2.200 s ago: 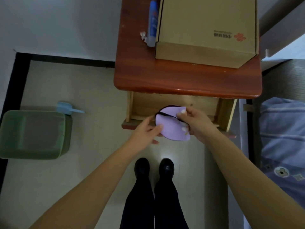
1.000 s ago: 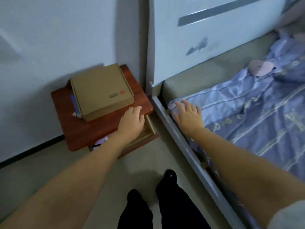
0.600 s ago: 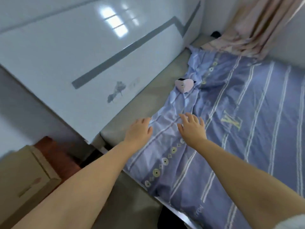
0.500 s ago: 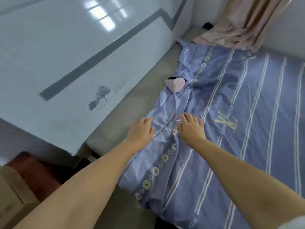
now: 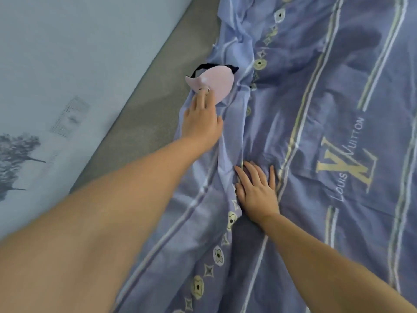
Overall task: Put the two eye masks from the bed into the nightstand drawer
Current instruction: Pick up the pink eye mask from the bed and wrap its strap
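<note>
A pink eye mask (image 5: 217, 82) with a black strap lies on the blue striped bedsheet (image 5: 327, 109) near the sheet's left edge. My left hand (image 5: 200, 119) is stretched out to it, and its fingertips touch the mask's near edge; the fingers are not closed around it. My right hand (image 5: 257, 190) rests flat on the sheet with its fingers spread, nearer to me and to the right. The nightstand and its drawer are out of view, and no other mask shows.
A strip of bare grey mattress (image 5: 144, 123) runs along the sheet's left side. Beyond it stands the glossy pale headboard (image 5: 56, 75) with a dark scuff. The sheet is wrinkled around both hands.
The view has moved in over the bed. My left hand has reached forward from the sheet's edge to the pink mask. My right hand has come down flat on the sheet.
</note>
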The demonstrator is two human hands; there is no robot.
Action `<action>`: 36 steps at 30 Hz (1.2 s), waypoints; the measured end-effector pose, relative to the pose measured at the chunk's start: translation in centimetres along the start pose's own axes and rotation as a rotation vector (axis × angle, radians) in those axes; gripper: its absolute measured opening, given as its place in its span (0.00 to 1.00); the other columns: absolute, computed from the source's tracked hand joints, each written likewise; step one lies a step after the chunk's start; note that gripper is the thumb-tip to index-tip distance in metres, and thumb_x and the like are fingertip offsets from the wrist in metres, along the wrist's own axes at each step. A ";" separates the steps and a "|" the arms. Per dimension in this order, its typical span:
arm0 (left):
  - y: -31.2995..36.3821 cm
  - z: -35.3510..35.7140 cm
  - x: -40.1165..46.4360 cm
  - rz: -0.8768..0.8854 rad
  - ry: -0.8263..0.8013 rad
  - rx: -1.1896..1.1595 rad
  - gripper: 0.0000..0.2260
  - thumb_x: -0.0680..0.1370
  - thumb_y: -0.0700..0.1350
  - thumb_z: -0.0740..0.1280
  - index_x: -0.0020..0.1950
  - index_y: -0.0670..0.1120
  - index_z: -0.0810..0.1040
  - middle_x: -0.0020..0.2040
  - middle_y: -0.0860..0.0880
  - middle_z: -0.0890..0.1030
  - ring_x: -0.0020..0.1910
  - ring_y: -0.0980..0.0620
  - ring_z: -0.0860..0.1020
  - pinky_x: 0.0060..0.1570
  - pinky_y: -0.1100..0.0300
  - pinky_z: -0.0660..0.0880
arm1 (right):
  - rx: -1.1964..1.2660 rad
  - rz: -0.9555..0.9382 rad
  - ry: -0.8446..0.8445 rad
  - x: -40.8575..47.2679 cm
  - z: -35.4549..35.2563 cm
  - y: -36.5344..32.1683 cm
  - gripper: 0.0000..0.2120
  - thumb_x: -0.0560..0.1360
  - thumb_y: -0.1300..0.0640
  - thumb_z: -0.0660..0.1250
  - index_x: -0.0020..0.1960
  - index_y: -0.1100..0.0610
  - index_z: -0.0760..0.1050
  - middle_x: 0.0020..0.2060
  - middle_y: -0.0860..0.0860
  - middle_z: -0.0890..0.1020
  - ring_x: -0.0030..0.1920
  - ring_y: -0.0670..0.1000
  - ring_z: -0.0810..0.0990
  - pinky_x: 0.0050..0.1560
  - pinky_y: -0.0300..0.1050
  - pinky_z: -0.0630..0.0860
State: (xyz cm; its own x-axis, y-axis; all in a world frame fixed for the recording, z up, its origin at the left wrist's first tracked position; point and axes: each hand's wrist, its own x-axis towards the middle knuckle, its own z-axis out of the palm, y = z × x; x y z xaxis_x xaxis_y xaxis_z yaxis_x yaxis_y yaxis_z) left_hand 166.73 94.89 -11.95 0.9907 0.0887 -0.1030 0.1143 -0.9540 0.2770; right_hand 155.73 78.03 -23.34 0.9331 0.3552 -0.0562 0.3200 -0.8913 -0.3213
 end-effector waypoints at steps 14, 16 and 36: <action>-0.1 0.2 1.8 -0.123 0.026 -0.041 0.07 0.78 0.39 0.58 0.54 0.38 0.70 0.48 0.34 0.80 0.49 0.37 0.75 0.54 0.45 0.68 | 0.019 -0.035 0.072 0.1 0.9 0.6 0.22 0.74 0.51 0.53 0.65 0.53 0.73 0.63 0.55 0.78 0.66 0.56 0.71 0.73 0.60 0.45; 0.2 -0.1 -2.2 -0.130 0.007 -0.197 0.07 0.77 0.38 0.58 0.54 0.37 0.69 0.47 0.34 0.78 0.43 0.40 0.73 0.37 0.52 0.63 | 0.044 -0.021 -0.024 0.2 0.0 0.6 0.22 0.76 0.50 0.52 0.67 0.53 0.71 0.66 0.54 0.75 0.69 0.56 0.70 0.73 0.57 0.40; 0.1 -26.4 -51.6 -0.422 0.163 -1.488 0.20 0.79 0.52 0.58 0.62 0.39 0.74 0.54 0.40 0.81 0.51 0.43 0.80 0.50 0.48 0.78 | 0.582 -0.700 -0.187 -24.5 -31.0 -26.6 0.17 0.72 0.47 0.68 0.60 0.49 0.75 0.52 0.49 0.82 0.48 0.44 0.77 0.42 0.30 0.69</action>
State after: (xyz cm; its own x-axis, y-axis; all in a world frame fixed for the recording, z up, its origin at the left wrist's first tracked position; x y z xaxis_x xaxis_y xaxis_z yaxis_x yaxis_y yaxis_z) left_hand 117.56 97.73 18.61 0.8547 0.3912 -0.3412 0.2468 0.2721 0.9301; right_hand 129.41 84.29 15.88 0.5006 0.8435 0.1948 0.6201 -0.1924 -0.7606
